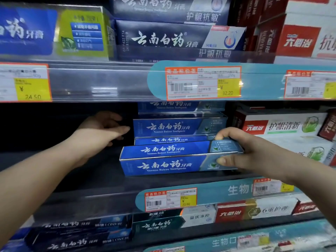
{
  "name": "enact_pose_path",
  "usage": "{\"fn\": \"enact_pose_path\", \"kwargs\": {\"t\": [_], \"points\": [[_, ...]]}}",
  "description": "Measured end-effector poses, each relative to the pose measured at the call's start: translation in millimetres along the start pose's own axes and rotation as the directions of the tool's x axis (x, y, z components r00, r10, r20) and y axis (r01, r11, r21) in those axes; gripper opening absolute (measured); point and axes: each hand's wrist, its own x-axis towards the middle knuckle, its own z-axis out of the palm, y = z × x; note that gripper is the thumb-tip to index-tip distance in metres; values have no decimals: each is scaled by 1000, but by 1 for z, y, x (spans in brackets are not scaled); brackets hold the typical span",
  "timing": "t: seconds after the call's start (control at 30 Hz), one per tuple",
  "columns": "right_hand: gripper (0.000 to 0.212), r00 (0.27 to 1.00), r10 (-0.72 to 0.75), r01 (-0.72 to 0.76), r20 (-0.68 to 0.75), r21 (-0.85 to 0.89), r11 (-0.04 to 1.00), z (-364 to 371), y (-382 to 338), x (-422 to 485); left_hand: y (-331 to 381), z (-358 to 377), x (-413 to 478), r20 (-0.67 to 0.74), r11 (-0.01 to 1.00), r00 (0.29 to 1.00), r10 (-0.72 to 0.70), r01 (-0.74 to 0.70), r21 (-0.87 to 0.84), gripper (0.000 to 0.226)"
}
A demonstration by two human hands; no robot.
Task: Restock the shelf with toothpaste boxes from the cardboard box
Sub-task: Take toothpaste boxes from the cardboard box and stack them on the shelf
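Observation:
A blue toothpaste box (pixel 163 159) lies lengthwise at the front of the middle shelf (pixel 91 180). My right hand (pixel 251 151) grips its right end, thumb on the front face and fingers over the top. Behind it stands a stack of the same blue toothpaste boxes (pixel 169 127), reaching up to the shelf above. My left hand (pixel 103 131) reaches into the dark gap left of the stack, fingers loosely extended, fingertips at the stack's left end and holding nothing. The cardboard box is out of view.
White and red toothpaste boxes (pixel 283 128) fill the middle shelf right of the stack. The upper shelf holds dark blue boxes (pixel 172 39), with price tags (pixel 202 82) on its rail. Dark boxes (pixel 81 233) sit on the shelf below.

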Motion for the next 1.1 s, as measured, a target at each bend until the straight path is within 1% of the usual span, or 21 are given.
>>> {"fn": "enact_pose_path", "kwargs": {"t": [0.03,0.1,0.17,0.2,0.23,0.37,0.5,0.6,0.83,0.93,1.1], "points": [[26,1000,8,-8,-2,-56,998,-1,0,1,0,-1,-2,10,1000,1000,1,-1,1,19],[28,999,26,-32,-30,-237,971,-1,-2,3,0,-2,-5,28,1000,1000,7,-8,18,19],[34,996,49,-76,-71,-462,884,0,-4,4,0,-3,-8,47,999,999,11,-13,33,18],[43,994,48,-95,-100,-547,832,3,-5,4,0,-3,-10,55,999,998,13,-15,35,18],[49,991,37,-106,-127,-593,798,5,-5,4,0,-4,-11,59,999,998,14,-16,35,18],[56,981,-7,-118,-195,-622,774,10,-4,1,2,-5,-19,58,999,998,20,-22,37,17],[56,959,-68,-151,-275,-697,701,11,-3,-2,4,-5,-23,42,1000,999,4,-5,24,16],[53,963,-69,-151,-262,-731,666,11,-3,-2,4,-3,-26,39,1000,999,-10,10,10,14],[53,959,-94,-141,-268,-738,660,13,1,-5,-1,1,-33,58,997,996,-72,71,19,8],[53,964,-75,-146,-254,-746,650,13,-1,-4,2,6,-36,75,996,994,-80,77,44,7],[52,973,-36,-153,-230,-749,645,11,-3,-2,3,13,-36,67,993,995,-80,73,97,11]]}}
